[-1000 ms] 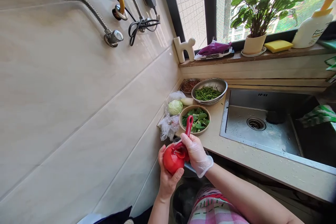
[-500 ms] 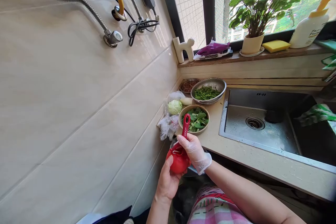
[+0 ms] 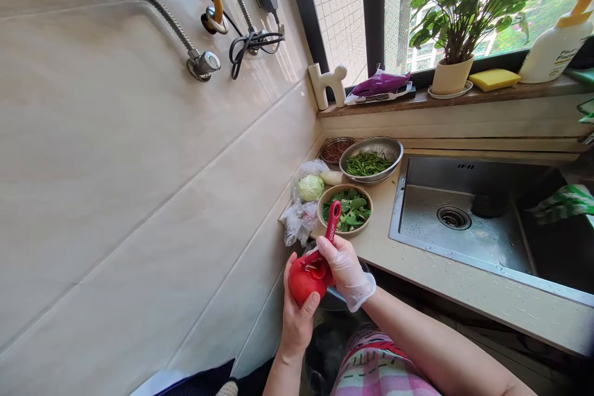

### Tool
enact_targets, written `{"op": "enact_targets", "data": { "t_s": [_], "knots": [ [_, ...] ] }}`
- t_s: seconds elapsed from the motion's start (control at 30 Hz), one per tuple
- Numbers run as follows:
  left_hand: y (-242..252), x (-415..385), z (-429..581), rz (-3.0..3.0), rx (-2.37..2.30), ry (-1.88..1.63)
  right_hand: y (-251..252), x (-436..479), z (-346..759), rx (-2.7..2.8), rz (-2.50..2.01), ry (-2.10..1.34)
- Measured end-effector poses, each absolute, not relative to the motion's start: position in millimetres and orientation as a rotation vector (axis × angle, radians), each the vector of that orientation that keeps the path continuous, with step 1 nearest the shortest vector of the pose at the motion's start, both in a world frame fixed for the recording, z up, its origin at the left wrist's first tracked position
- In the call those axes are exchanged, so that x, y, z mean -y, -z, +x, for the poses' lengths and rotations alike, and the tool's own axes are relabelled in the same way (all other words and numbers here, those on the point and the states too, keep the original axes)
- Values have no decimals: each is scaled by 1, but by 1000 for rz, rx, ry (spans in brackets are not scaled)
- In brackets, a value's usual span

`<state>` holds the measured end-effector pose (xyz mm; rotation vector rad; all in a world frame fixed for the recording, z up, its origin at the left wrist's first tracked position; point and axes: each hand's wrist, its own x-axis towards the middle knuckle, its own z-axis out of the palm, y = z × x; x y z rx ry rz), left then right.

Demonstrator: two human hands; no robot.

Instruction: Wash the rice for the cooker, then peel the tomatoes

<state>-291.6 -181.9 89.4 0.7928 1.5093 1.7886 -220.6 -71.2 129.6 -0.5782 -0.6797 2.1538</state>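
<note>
Sink [image 3: 417, 204] first, the largest container: set in the counter [image 3: 378, 223] to your right, with droplets on its metal, a drain [image 3: 453, 218] in the floor and a dark item [image 3: 487, 205] near it, cannot tell what.

Steel colander [image 3: 393, 161]: left of the sink, tilted toward you; holds thin cut green stalks [image 3: 369, 164].

Beige bowl [image 3: 362, 226]: nearer you, just beyond your hands; holds leafy greens [image 3: 355, 210].

Rear bowl [image 3: 323, 159]: in the corner, partly behind the colander; reddish-brown contents [image 3: 336, 150], kind unclear.

Your left hand [image 3: 299, 318] is bare. Fingers curl round the far left side of the red tomato [image 3: 304, 284], thumb on its near side, palm below.

Your right hand [image 3: 347, 272], in a thin translucent glove, is closed round the peeler [image 3: 331, 229], thumb along the handle.

Key relation: the tomato sits in your left grip, directly left of your right fingers. The peeler's long axis slants from the tomato's top right away from you, handle end outermost and overlapping the beige bowl in view. Its head meets the skin.

Smallest: a loose flap of peel [image 3: 318, 273] beside the blade.
</note>
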Motion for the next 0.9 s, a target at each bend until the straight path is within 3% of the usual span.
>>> {"op": "enact_targets", "data": {
  "t_s": [0.17,0.5,0.9],
  "knots": [
    [-97,180,-294,549,-1229,-1636,-125,73,-215,815,-566,-2164],
    [-114,182,-299,499,-1269,-1452,-126,63,-203,1010,-454,-2217],
    [-102,180,-293,930,-1883,-1541,-116,69,-223,532,-662,-2201]
  ]
}}
